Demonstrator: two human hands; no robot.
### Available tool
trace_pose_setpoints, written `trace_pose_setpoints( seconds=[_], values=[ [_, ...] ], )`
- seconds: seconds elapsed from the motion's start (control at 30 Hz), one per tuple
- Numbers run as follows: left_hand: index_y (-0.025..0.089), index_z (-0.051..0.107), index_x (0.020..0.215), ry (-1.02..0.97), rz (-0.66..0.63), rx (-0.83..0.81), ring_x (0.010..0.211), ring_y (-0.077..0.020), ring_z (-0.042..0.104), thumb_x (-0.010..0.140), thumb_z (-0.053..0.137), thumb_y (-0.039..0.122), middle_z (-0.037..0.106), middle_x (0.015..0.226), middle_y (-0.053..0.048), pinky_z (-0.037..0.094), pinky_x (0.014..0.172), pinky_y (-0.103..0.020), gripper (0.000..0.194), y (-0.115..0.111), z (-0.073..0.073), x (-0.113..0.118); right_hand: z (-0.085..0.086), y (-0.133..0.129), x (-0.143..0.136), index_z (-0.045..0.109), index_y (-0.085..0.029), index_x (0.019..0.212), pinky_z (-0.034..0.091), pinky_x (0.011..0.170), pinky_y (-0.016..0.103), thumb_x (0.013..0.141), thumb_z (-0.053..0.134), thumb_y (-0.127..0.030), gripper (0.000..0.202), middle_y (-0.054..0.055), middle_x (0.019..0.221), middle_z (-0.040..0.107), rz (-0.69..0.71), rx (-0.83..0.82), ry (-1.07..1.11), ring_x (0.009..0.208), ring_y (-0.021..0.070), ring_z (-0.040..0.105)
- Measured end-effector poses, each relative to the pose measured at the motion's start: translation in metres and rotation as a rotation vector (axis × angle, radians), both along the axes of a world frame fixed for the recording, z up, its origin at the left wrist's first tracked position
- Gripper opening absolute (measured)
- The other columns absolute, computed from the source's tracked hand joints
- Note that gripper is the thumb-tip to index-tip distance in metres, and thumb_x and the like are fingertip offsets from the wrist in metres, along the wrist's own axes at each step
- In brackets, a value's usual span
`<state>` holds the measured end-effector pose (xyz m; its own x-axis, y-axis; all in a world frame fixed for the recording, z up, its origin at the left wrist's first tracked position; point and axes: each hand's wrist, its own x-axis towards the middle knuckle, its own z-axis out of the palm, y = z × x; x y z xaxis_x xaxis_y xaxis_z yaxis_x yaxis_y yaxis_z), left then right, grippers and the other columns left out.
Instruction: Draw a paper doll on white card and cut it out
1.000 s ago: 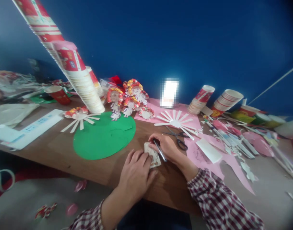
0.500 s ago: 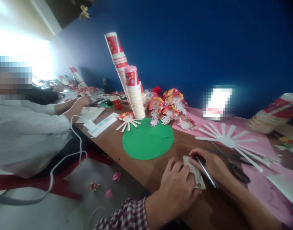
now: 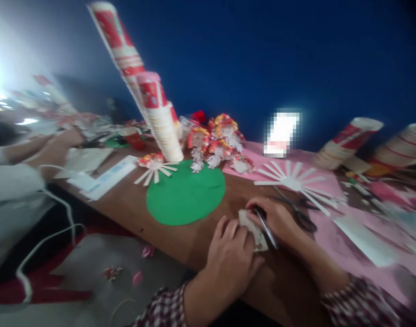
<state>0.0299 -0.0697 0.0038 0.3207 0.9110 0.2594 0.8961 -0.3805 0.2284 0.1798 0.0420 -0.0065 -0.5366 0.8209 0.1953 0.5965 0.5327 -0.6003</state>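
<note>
In the head view, a small pale piece of paper (image 3: 253, 229) with a drawing on it lies at the table's front edge. My left hand (image 3: 226, 254) presses on its left side with curled fingers, holding it down. Bent over the paper's upper right is my right hand (image 3: 279, 220), closed around a silver pen (image 3: 269, 234) that slants down to the right. The pen's writing tip is not clear. Black-handled scissors (image 3: 305, 220) lie just beyond my right wrist. A green paper disc (image 3: 185, 193) rests flat to the left of my hands.
Tall stacks of paper cups (image 3: 156, 111) lean behind the disc, beside several small paper figures (image 3: 197, 143). A white paper with fanned strips (image 3: 292, 183) lies on pink paper (image 3: 242, 159). At far left a co-worker's arm (image 3: 54, 141) reaches over the table. A white cable (image 3: 66, 204) hangs nearby.
The view has swung to the right, so everything sits further left. Both hands stay at the paper, and the pen is still in my right hand.
</note>
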Motion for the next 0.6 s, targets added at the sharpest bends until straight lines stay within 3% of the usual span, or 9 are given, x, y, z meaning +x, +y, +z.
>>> trace_pose_setpoints(
  seconds=[0.27, 0.4, 0.53, 0.6],
  values=[
    [0.016, 0.059, 0.111, 0.034, -0.037, -0.036, 0.111, -0.0271, 0.046, 0.085, 0.054, 0.038, 0.06, 0.116, -0.008, 0.025, 0.108, -0.05, 0.034, 0.0, 0.001, -0.001, 0.011, -0.002, -0.001, 0.064, -0.02, 0.089, 0.042, 0.062, 0.023, 0.078, 0.065, -0.021, 0.011, 0.0, 0.076, 0.067, -0.027, -0.106, 0.029, 0.066, 0.0139, 0.059],
    [0.015, 0.06, 0.112, 0.02, -0.039, -0.006, 0.112, -0.0276, 0.045, 0.087, 0.05, 0.038, 0.06, 0.116, -0.009, 0.025, 0.108, -0.049, 0.035, 0.001, -0.003, -0.001, 0.012, -0.002, 0.002, 0.062, -0.02, 0.093, 0.044, 0.065, 0.023, 0.079, 0.063, -0.023, 0.014, 0.001, 0.079, 0.066, 0.0, -0.194, 0.179, 0.069, 0.0134, 0.06],
    [0.014, 0.059, 0.115, 0.006, -0.035, 0.001, 0.115, -0.0276, 0.044, 0.088, 0.049, 0.039, 0.061, 0.117, -0.008, 0.023, 0.109, -0.048, 0.038, 0.001, -0.006, -0.001, 0.018, 0.0, 0.003, 0.059, -0.019, 0.103, 0.046, 0.063, 0.023, 0.085, 0.056, -0.029, 0.02, 0.004, 0.089, 0.067, -0.125, -0.186, 0.378, 0.07, 0.013, 0.06],
    [0.015, 0.059, 0.115, 0.004, -0.032, -0.003, 0.112, -0.0276, 0.045, 0.088, 0.049, 0.039, 0.061, 0.116, -0.007, 0.026, 0.107, -0.048, 0.038, 0.001, -0.006, 0.0, 0.021, -0.002, 0.002, 0.059, -0.019, 0.104, 0.046, 0.062, 0.023, 0.09, 0.05, -0.033, 0.022, 0.003, 0.08, 0.065, -0.203, -0.194, 0.463, 0.067, 0.0127, 0.058]
  ],
)
